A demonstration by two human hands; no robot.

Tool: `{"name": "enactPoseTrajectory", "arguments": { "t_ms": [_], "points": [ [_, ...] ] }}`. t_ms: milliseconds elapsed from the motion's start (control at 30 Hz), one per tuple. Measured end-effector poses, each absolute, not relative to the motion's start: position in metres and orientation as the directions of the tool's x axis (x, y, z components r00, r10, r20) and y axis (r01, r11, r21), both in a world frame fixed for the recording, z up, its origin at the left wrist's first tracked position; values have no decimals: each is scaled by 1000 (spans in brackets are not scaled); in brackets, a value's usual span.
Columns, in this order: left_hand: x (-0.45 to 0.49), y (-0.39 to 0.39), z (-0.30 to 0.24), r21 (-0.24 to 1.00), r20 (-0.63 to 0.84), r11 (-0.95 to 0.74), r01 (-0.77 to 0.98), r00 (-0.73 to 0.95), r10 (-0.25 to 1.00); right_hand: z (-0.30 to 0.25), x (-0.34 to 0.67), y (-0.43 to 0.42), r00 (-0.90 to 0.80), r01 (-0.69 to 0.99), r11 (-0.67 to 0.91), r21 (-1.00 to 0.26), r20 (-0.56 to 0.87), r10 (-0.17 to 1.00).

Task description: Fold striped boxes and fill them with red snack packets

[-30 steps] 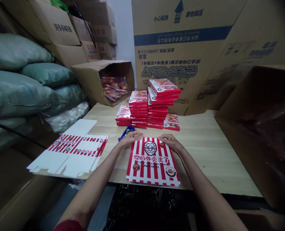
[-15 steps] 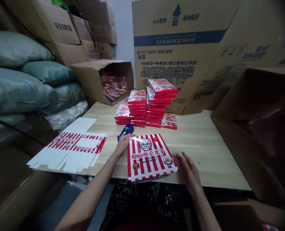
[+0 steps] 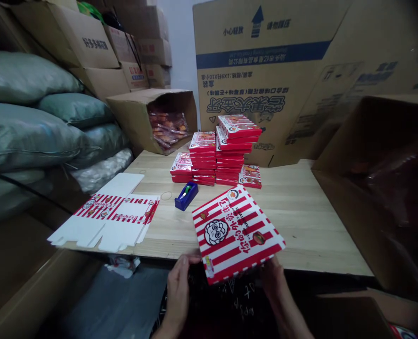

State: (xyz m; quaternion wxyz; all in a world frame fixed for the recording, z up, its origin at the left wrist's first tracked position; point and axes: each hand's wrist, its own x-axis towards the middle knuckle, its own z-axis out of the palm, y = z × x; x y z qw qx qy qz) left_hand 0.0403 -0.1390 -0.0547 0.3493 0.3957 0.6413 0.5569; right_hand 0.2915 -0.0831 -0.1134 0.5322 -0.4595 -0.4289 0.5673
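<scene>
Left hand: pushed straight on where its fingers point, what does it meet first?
The left hand points away from the body, thumb at the near corner of the striped box. Straight on it likely meets the front edge of the table first, with the blue tape dispenser beyond. Depth unclear.

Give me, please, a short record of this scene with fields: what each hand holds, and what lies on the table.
left hand: holds the near-left corner of the striped box
right hand: holds the box at its near-right edge
box pose: turned askew, printed face up, reaching past the near edge of the table
tape dispenser: blue, on the table beyond the box, apart from it
flat boxes: unfolded, at the table's left edge
red packs: stacked at the far side
</scene>
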Motion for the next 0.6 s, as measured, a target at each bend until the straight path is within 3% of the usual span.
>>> {"name": "enactPoseTrajectory", "arguments": {
  "t_ms": [133, 233, 300, 467, 533, 600],
  "points": [
    [7, -60, -46, 995, 84, -44, 90, -502, 861, -98, 292, -37, 89, -364, -50, -930, -88, 992],
    [6, -14, -45, 998, -3, -20, -56, -372, 928, -83, 276, -15, 96, -387, -56, -920, -101, 990],
    [13, -15, -49, 997, -17, -7, -77, -312, 950, -73, 268, -1, 67, -410, -98, -907, -137, 988],
    [18, -69, -60, 1000, -8, 11, 7, -390, 921, -46, 266, 32, -159, -367, -295, -882, -253, 954],
    [11, -72, -52, 999, -16, 27, 25, -366, 931, -34, 264, 41, -162, -309, -277, -910, -236, 958],
    [3, -56, -35, 996, 46, -15, 89, -360, 932, -20, 260, 44, -60, -280, -169, -945, -158, 986]
  ]
}}
